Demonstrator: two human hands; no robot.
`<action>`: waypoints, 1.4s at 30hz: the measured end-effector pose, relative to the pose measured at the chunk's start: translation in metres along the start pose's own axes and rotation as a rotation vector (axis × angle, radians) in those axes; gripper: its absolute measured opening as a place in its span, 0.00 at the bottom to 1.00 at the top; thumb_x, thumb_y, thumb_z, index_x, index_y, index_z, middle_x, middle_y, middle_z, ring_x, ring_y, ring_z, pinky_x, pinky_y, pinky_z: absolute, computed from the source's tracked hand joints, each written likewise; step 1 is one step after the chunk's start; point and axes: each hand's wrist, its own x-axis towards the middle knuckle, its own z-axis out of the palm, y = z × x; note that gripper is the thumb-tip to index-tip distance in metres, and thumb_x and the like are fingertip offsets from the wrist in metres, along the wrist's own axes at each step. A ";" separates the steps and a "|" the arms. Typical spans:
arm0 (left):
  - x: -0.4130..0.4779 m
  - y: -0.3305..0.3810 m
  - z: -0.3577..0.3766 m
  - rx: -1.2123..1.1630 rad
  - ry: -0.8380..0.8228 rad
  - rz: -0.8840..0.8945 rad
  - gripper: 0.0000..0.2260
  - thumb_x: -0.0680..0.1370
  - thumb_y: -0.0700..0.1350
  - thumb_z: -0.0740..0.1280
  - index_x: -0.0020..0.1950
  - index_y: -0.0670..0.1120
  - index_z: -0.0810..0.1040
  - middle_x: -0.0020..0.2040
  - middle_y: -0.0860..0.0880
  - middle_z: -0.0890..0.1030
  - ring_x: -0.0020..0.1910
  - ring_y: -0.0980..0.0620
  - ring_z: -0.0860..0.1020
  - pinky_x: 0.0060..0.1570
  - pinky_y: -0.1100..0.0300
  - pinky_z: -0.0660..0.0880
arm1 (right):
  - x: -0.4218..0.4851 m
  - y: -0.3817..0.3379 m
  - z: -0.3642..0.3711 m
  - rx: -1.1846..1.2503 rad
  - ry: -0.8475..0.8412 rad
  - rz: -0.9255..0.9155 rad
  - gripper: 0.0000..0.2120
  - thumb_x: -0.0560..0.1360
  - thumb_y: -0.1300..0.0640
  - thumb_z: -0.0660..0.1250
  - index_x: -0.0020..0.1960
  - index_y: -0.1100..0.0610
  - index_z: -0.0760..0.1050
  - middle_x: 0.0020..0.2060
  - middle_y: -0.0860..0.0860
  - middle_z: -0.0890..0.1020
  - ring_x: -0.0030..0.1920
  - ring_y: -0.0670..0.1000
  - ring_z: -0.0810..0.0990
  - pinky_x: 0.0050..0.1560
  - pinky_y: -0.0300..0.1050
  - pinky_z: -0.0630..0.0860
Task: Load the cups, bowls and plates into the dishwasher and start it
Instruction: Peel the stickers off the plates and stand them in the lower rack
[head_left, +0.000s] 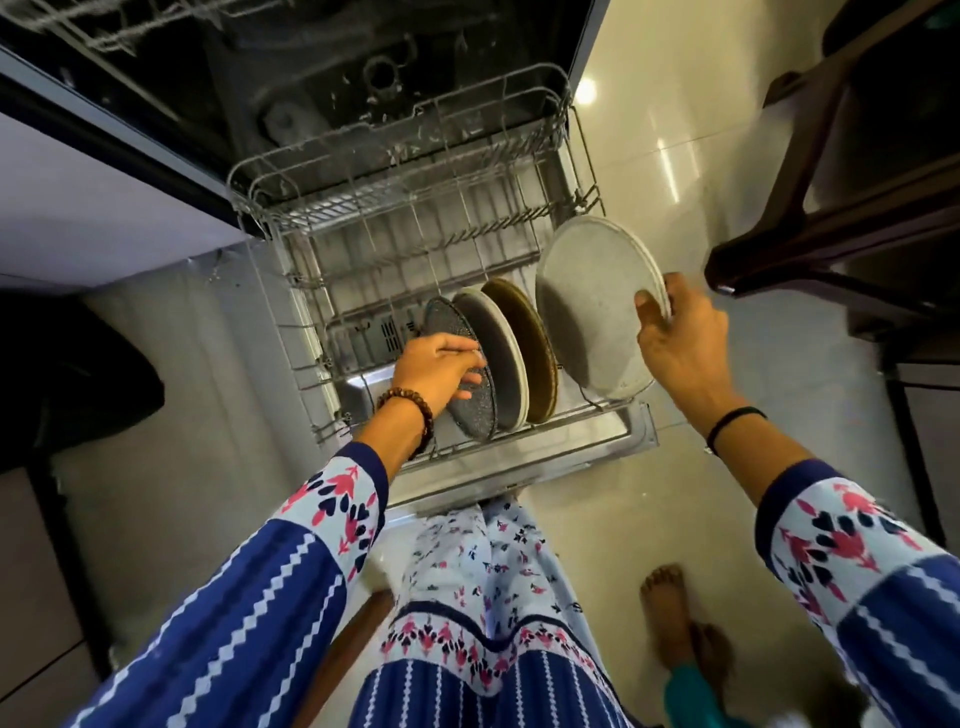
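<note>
The dishwasher's lower rack (291, 332) is pulled out over the open door (597, 457). Several plates stand on edge in its near row. My left hand (436, 371) grips the rim of a dark speckled plate (467, 410) at the left end. Beside it stand a grey plate with a white rim (498, 358) and an olive-brown plate (530, 343). My right hand (680, 338) pinches the right rim of a large light grey plate (592, 312), which leans upright at the right end of the rack.
The upper rack (104, 26) shows at the top left inside the dark tub. A dark wooden chair (831, 218) stands close on the right over the glossy tiled floor (675, 156). A cabinet front (104, 197) runs on the left. A bare foot (670, 613) is near.
</note>
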 end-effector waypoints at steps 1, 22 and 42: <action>0.002 -0.004 -0.001 -0.004 -0.003 -0.008 0.06 0.77 0.38 0.68 0.54 0.43 0.79 0.43 0.48 0.83 0.36 0.55 0.80 0.33 0.64 0.78 | 0.001 0.000 0.009 -0.025 -0.013 0.001 0.13 0.83 0.54 0.60 0.62 0.61 0.73 0.42 0.57 0.78 0.38 0.54 0.73 0.38 0.43 0.66; 0.015 -0.063 -0.020 -0.045 -0.015 -0.114 0.05 0.78 0.37 0.67 0.52 0.44 0.80 0.44 0.49 0.84 0.39 0.54 0.81 0.40 0.59 0.80 | -0.007 0.008 0.071 0.242 -0.095 0.287 0.15 0.78 0.56 0.71 0.63 0.57 0.74 0.52 0.50 0.80 0.51 0.50 0.79 0.51 0.39 0.76; 0.001 -0.134 0.001 -0.733 0.093 -0.628 0.12 0.82 0.39 0.60 0.65 0.39 0.70 0.66 0.35 0.72 0.62 0.40 0.76 0.60 0.52 0.75 | -0.116 0.027 0.156 0.827 -0.240 0.879 0.03 0.80 0.67 0.65 0.47 0.66 0.73 0.45 0.63 0.81 0.44 0.59 0.83 0.45 0.41 0.84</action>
